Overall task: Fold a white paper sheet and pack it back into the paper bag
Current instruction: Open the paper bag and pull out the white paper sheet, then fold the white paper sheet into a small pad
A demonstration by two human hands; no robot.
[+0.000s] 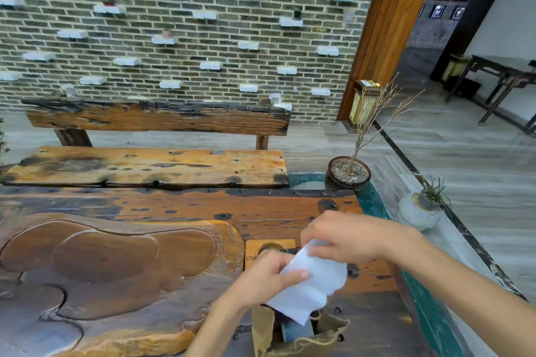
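Both hands grip the white paper sheet (311,284) above the open paper bag (301,340) at 6 o'clock: left hand (261,278) pinches its left edge, right hand (345,236) closed on top edge. Carved wooden table (130,255) below.

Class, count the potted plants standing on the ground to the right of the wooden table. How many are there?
2. A dark round pot with a bare twiggy plant stands beyond the table's far right corner; a pale pot with green shoots stands farther right. Others may be out of view.

A carved wooden table (121,264) carried an open brown paper bag (293,339) at its near edge.
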